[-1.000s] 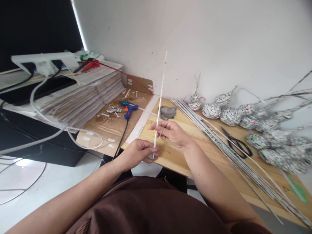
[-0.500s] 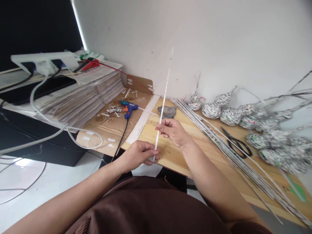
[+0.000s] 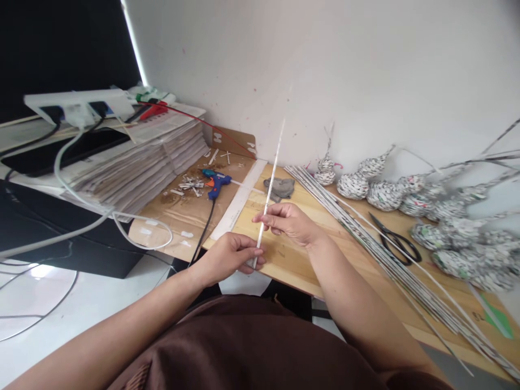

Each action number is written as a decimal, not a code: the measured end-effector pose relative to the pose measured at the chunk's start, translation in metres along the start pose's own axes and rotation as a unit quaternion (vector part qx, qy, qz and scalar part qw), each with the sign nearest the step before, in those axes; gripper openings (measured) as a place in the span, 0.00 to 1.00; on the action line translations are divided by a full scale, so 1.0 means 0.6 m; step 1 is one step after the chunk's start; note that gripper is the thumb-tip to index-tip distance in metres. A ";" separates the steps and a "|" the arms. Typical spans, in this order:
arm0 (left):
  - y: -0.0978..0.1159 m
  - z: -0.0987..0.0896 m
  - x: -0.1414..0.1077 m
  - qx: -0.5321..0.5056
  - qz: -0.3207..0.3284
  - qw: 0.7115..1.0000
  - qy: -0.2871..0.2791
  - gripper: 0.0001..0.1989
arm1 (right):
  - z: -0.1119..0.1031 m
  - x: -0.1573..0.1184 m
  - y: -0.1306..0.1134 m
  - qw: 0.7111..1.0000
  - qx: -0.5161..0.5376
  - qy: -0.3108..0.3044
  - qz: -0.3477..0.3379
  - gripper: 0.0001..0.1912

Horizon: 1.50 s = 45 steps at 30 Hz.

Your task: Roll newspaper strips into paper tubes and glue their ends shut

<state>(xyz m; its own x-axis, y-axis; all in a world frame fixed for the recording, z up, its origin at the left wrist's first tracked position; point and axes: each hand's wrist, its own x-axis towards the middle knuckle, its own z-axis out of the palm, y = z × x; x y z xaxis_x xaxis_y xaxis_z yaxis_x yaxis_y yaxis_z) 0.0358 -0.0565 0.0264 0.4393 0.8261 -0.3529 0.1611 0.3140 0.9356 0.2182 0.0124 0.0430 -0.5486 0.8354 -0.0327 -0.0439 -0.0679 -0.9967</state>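
Note:
My left hand [image 3: 235, 252] pinches the lower end of a thin white paper stick [image 3: 275, 162] between thumb and fingers, near the front edge of the table. A small pale bit shows beneath those fingers, mostly hidden. Slightly higher up, my right hand [image 3: 290, 222] has its thumb and fingertips closed around the same stick. The stick leans a little to the right, and its upper end fades against the wall. Behind it, a crumpled grey cloth [image 3: 280, 188] lies on the wooden table [image 3: 320, 238].
To the left are a blue glue gun [image 3: 218, 183] on cardboard [image 3: 162, 214], a white strip [image 3: 235, 203] and stacked newspapers [image 3: 142, 168] under a power strip [image 3: 77, 105]. Rightward lie long paper sticks [image 3: 365, 246], black scissors [image 3: 396, 241] and several woven paper gourd shapes [image 3: 352, 185].
The top of the stick appears lower and slightly further left. My right hand has dropped a little, with its fingertips shifted left along the stick. My left hand stays nearly in place.

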 end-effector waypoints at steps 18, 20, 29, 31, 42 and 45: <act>-0.007 -0.003 0.004 -0.006 -0.005 1.000 0.000 0.15 | 0.007 0.000 0.002 1.000 -0.022 0.007 -0.001 0.14; -0.008 -0.004 0.005 -0.008 -0.005 1.000 0.001 0.15 | 0.008 0.000 0.001 0.999 -0.021 0.029 -0.014 0.14; -0.010 -0.005 0.004 -0.015 0.000 1.000 -0.002 0.16 | 0.006 -0.001 0.002 0.996 -0.077 -0.034 -0.001 0.15; -0.010 -0.005 0.004 -0.009 0.002 1.000 0.000 0.16 | 0.009 -0.002 0.001 0.994 -0.103 -0.029 -0.017 0.15; -0.006 -0.002 0.003 0.000 -0.003 1.000 0.008 0.16 | 0.017 -0.002 -0.001 0.994 -0.104 0.015 -0.028 0.19; -0.005 -0.004 0.003 -0.003 -0.003 1.000 0.005 0.16 | 0.019 -0.002 0.001 0.995 -0.089 0.037 -0.032 0.20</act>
<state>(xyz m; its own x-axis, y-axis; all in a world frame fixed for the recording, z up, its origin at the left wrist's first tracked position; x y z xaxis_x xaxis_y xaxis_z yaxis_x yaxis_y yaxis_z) 0.0338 -0.0546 0.0227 0.4296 0.8292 -0.3577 0.1581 0.3209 0.9338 0.2090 0.0051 0.0431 -0.4862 0.8732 0.0328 0.0743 0.0788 -0.9941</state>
